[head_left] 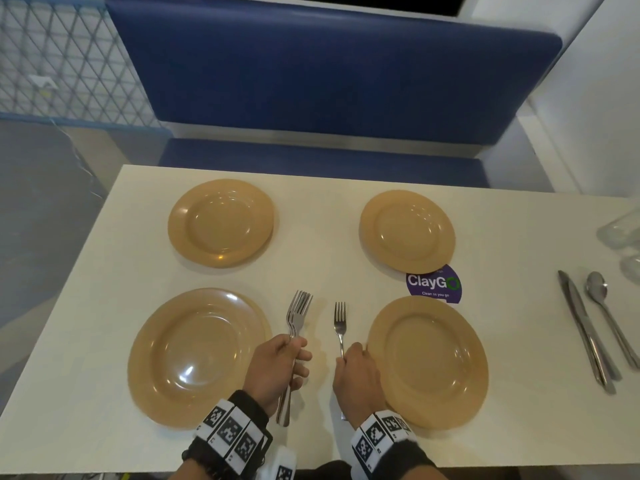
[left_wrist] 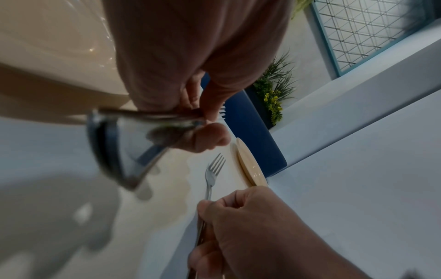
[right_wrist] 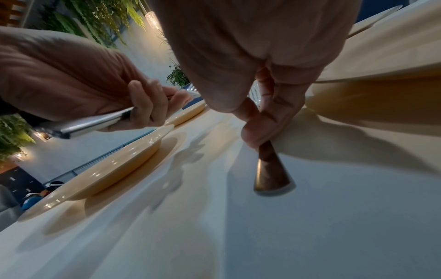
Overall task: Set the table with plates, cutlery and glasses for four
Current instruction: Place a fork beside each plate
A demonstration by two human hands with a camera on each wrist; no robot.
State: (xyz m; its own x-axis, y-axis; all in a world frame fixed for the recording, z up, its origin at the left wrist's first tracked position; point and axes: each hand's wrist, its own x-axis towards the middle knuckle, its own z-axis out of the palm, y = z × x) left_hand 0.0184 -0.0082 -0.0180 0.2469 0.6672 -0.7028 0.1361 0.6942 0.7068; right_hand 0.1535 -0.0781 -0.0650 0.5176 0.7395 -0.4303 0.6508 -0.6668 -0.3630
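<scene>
Several tan plates lie on the white table (head_left: 322, 278): near left plate (head_left: 197, 358), near right plate (head_left: 429, 362), far left plate (head_left: 221, 223), far right plate (head_left: 407, 232). Between the two near plates my left hand (head_left: 277, 368) grips a bundle of forks (head_left: 298, 313), tines pointing away. My right hand (head_left: 356, 375) holds a single fork (head_left: 340, 323) by its handle, just left of the near right plate. The right wrist view shows that fork handle (right_wrist: 270, 168) low over the table.
A knife (head_left: 585, 334) and a spoon (head_left: 607, 313) lie at the right side of the table, with clear glasses (head_left: 623, 233) at the right edge. A purple ClayGo sticker (head_left: 434, 285) sits between the right plates. A blue bench (head_left: 332, 81) stands behind the table.
</scene>
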